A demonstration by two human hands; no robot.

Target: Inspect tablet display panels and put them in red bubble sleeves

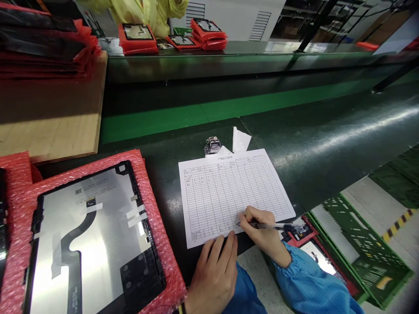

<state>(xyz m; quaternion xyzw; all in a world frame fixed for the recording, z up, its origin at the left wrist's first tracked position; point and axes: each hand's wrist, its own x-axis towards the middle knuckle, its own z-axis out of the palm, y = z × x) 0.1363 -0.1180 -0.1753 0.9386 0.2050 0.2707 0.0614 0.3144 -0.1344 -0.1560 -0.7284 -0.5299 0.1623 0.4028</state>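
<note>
A printed form sheet (235, 187) with a table grid lies on the dark green bench; handwriting fills some cells along its top and bottom rows. My right hand (260, 224) pinches a pen (278, 226), its tip at the lower right part of the sheet. Flat across the sheet's bottom edge rests my left hand (216, 266), fingers stretched out and holding nothing. To the left, a screen panel (98, 235) with a silver back and dark ribbon cable lies on red bubble wrap (160, 244). Just beyond the sheet sits a small metal tally counter (212, 145).
A wooden board (65, 113) bears a stack of red-wrapped panels (42, 48). Across the bench are more panel stacks (137, 39) and a person in yellow clothing (144, 15). Green crates (369, 248) stand on the floor at right. A crumpled white paper (241, 140) lies behind the form.
</note>
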